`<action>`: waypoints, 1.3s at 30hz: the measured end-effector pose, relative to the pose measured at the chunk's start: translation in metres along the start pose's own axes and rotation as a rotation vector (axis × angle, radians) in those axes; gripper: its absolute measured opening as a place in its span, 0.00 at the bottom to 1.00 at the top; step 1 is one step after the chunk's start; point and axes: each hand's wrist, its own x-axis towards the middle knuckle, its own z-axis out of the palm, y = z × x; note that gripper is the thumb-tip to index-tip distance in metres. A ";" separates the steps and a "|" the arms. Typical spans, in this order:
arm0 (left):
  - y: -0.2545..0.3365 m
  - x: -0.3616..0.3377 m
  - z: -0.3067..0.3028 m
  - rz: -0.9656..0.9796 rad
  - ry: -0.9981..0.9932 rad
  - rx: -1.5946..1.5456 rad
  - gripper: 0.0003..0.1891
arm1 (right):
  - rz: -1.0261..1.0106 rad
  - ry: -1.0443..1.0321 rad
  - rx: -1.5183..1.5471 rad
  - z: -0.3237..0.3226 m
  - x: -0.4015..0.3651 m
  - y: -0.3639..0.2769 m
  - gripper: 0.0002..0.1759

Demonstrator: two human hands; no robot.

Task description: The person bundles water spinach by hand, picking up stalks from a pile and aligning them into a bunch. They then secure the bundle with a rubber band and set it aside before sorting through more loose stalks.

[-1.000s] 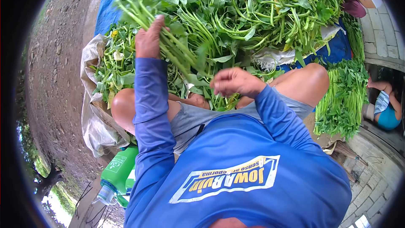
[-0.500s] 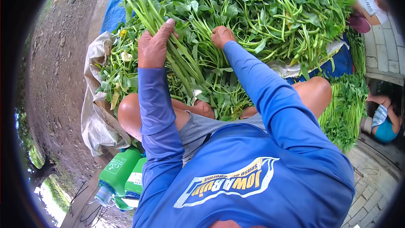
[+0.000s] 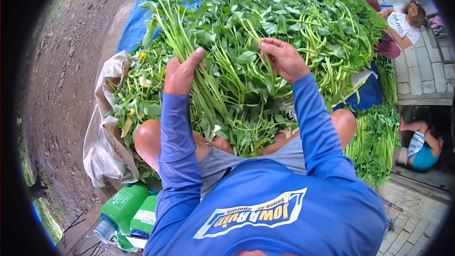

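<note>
My left hand (image 3: 182,73) is wrapped round a bundle of long green stems (image 3: 177,31), thumb on top, with leaves at the far end and bare stem ends pointing toward my lap. To its right, my right hand (image 3: 284,59) pinches a single leafy stem (image 3: 270,73) between thumb and fingers, above the pile. A large heap of leafy greens (image 3: 322,42) spreads in front of me and reaches down between my bent legs.
A blue tarp (image 3: 135,23) lies under the heap. A pale sack (image 3: 106,128) and green jugs (image 3: 124,204) are at left. Stacked greens (image 3: 374,144) lie at right. One person (image 3: 403,26) sits at upper right, another (image 3: 424,147) lower down.
My right hand has come up out of the heap and moved right, now pinching a stem. My left hand still holds the bundle. The view has shifted, showing more tarp at the top.
</note>
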 end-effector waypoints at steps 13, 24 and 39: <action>-0.019 -0.016 0.022 -0.065 -0.134 -0.142 0.17 | -0.515 0.442 -0.536 0.040 -0.050 0.007 0.14; -0.061 -0.023 0.064 -0.026 -0.210 -0.415 0.18 | -0.518 0.107 -0.559 0.082 -0.046 0.062 0.28; -0.020 -0.016 0.017 -0.081 -0.267 -0.302 0.14 | -0.431 0.026 -0.405 0.089 -0.030 0.002 0.13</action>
